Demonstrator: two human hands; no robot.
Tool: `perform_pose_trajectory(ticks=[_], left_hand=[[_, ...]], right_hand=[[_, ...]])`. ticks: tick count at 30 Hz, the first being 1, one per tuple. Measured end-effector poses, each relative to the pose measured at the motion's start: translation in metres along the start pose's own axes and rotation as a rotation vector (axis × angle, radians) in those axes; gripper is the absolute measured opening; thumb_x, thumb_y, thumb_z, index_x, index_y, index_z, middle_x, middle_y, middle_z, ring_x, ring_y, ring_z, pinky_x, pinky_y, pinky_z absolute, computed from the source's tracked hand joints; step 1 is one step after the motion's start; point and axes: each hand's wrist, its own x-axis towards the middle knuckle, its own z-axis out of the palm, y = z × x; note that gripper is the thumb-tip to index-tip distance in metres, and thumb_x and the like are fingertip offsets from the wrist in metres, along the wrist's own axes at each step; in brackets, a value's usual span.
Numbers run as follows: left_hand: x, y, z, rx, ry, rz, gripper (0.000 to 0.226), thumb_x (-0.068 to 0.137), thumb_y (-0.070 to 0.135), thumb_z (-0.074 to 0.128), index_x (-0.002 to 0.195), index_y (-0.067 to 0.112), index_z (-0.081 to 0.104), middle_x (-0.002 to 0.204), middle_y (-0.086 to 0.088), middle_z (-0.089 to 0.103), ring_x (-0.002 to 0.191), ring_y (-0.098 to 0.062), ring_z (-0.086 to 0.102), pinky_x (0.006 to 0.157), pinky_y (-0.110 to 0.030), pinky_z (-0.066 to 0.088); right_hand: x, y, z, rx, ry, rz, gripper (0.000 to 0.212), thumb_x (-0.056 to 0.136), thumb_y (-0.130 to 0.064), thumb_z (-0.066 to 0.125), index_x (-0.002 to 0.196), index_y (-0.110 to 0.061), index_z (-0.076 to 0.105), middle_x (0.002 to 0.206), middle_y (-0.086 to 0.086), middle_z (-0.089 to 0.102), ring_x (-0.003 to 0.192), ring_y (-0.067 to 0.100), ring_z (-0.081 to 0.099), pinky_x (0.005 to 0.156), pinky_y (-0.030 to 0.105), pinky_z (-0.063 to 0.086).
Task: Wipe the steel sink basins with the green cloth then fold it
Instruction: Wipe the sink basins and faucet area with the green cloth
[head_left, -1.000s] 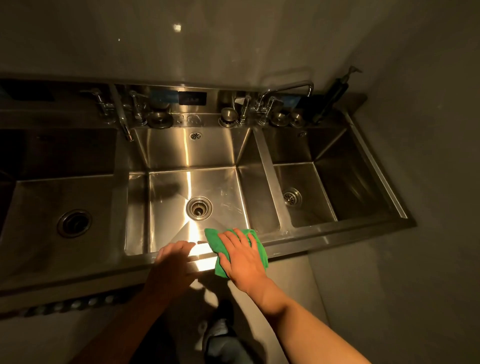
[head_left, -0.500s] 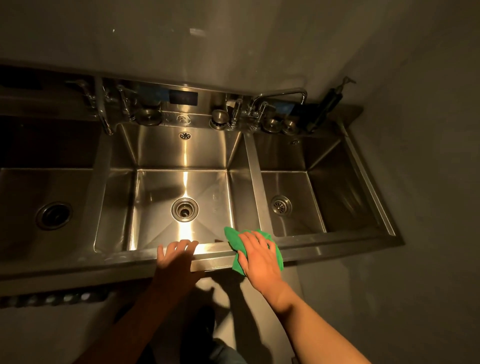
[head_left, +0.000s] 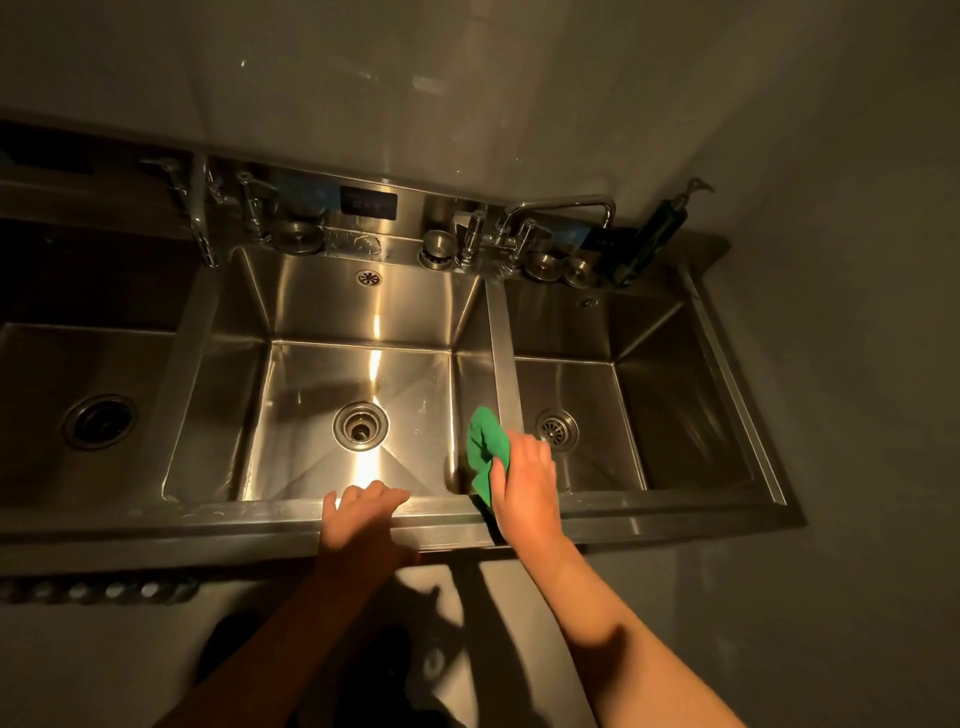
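A steel sink unit with three basins runs below me: a dark left basin (head_left: 98, 364), a lit middle basin (head_left: 311, 415) and a right basin (head_left: 675, 415). My right hand (head_left: 524, 483) grips the green cloth (head_left: 485, 447), bunched up, over the steel divider (head_left: 504, 358) between the middle and right basins, at its near end. The cloth sticks out past my fingers toward the middle basin. My left hand (head_left: 361, 514) lies on the front rim (head_left: 208, 519) with its fingers curled over the edge and holds nothing.
Two faucets (head_left: 561, 208) (head_left: 200, 218), valve handles and several steel strainer cups line the back ledge. A dark soap pump bottle (head_left: 654, 239) stands at the back right corner. Walls close in behind and on the right. Each basin has a drain (head_left: 360, 425).
My right hand has carried the green cloth from the front rim up and to the right onto the divider, and the cloth is now bunched. My left hand stays on the rim.
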Motion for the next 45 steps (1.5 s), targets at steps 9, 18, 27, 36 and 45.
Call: perform_pose_trajectory(ticks=[9, 18, 27, 36, 45], left_hand=[[0.003, -0.001, -0.005, -0.041, -0.048, -0.024, 0.071, 0.057, 0.061, 0.088, 0.121, 0.037, 0.07, 0.117, 0.007, 0.069, 0.109, -0.022, 0.065, 0.103, -0.048, 0.043], [0.01, 0.007, 0.002, -0.269, -0.043, 0.009, 0.082, 0.068, 0.079, 0.065, 0.133, 0.028, 0.061, 0.124, 0.006, 0.063, 0.111, -0.019, 0.061, 0.099, -0.043, 0.05], [0.039, 0.007, 0.018, 0.023, -0.109, 0.28, 0.084, 0.086, 0.078, 0.049, 0.154, 0.029, 0.042, 0.154, -0.003, 0.046, 0.144, -0.03, 0.04, 0.116, -0.054, 0.031], [0.077, 0.01, 0.023, 0.084, -0.224, 0.539, 0.076, 0.093, 0.073, 0.039, 0.159, 0.038, 0.028, 0.169, -0.002, 0.023, 0.156, -0.034, 0.017, 0.12, -0.066, 0.02], [0.136, 0.03, 0.035, 0.086, -0.192, 0.684, 0.074, 0.094, 0.067, 0.036, 0.16, 0.042, 0.013, 0.17, 0.005, -0.009, 0.157, -0.03, -0.009, 0.118, -0.06, -0.005]], right_hand=[[0.016, 0.008, 0.001, -0.069, -0.03, 0.075, 0.055, 0.099, -0.046, 0.05, 0.148, -0.028, 0.034, 0.147, -0.006, 0.038, 0.132, 0.015, 0.039, 0.105, 0.042, 0.045], [0.003, 0.028, 0.03, -0.154, -0.277, 0.153, 0.09, 0.091, -0.068, 0.041, 0.159, -0.036, -0.008, 0.168, -0.008, -0.012, 0.156, 0.025, -0.008, 0.121, 0.059, 0.015], [0.041, 0.039, 0.036, -0.141, -0.18, -0.018, 0.076, 0.1, -0.044, 0.047, 0.162, -0.026, 0.006, 0.169, 0.002, 0.0, 0.155, 0.032, 0.004, 0.125, 0.044, 0.016], [0.103, 0.041, 0.04, -0.059, -0.195, -0.043, 0.071, 0.098, -0.029, 0.054, 0.16, -0.014, 0.022, 0.167, 0.013, 0.012, 0.155, 0.036, 0.008, 0.127, 0.049, 0.011], [0.197, 0.042, 0.047, -0.035, -0.199, -0.077, 0.068, 0.102, -0.029, 0.051, 0.16, -0.015, 0.019, 0.168, 0.012, 0.006, 0.154, 0.035, 0.006, 0.128, 0.039, 0.004]])
